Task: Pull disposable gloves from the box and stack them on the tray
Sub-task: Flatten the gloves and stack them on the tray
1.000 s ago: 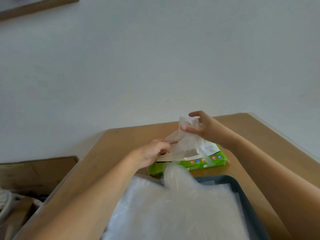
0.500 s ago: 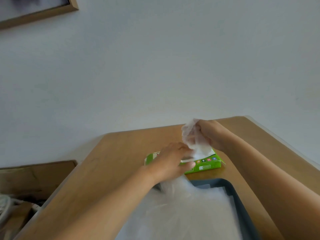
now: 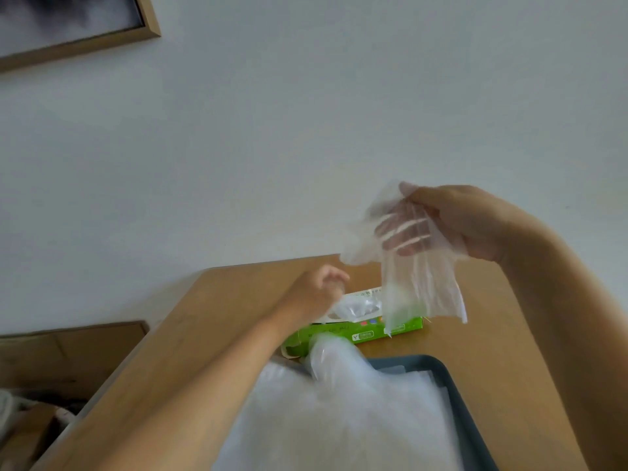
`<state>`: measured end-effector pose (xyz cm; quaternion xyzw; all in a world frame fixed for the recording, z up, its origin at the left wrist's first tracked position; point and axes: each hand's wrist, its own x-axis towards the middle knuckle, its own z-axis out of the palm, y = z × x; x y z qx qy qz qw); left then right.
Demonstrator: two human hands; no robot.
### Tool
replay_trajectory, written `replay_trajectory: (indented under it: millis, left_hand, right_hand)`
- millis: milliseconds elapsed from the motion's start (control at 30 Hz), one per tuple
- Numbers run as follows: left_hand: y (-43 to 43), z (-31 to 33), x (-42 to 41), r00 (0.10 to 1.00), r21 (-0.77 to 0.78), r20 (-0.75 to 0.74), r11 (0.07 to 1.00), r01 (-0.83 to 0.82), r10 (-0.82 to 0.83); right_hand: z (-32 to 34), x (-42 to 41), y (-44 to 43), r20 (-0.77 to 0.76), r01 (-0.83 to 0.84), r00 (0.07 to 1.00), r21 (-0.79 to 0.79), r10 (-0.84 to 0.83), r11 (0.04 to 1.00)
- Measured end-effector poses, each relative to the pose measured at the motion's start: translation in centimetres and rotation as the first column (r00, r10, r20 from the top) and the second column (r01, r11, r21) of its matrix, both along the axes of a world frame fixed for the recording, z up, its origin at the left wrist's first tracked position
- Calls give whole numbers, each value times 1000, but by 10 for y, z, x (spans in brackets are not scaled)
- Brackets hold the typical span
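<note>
You are working at a light wooden table [image 3: 217,334] set against a plain pale wall [image 3: 306,130]. A wood-framed picture [image 3: 68,25] hangs at the 10 o'clock corner of your view, and brown cardboard [image 3: 68,355] sits below the table's edge at 8 o'clock.

Your right hand [image 3: 465,226] is raised at 2 o'clock, above the table and in front of the wall, thumb and fingers pinched closed on a clear, thin plastic glove [image 3: 418,277]. The glove hangs down crumpled, see-through enough that your fingers show through its upper part, and its lower edge dangles in front of the right end of the green box [image 3: 360,334]. The box lies flat on the table near the centre of the view, at 12 o'clock from the tray, its white top torn open with more clear film bunched in the slot.

Your left hand [image 3: 316,290] hovers over the box's left part, fingers loosely curled and holding nothing.

The dark blue-grey tray [image 3: 455,396] sits at 5 o'clock, just in front of the box, with a pile of gloves [image 3: 346,413] heaped in it.

The pile is blurred into one whitish mass, so single gloves cannot be told apart. The tray's near end runs off the bottom edge, and your left forearm covers the box's left end.
</note>
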<state>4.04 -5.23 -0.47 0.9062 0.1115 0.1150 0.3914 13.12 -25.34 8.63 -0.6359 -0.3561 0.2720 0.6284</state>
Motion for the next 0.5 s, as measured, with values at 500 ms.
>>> replay_trajectory:
  millis: [500]
  left_hand:
    - [-54, 56, -107, 903, -325, -2, 854, 406, -430]
  right_hand:
    - [24, -95, -15, 631, 215, 757, -482, 167, 849]
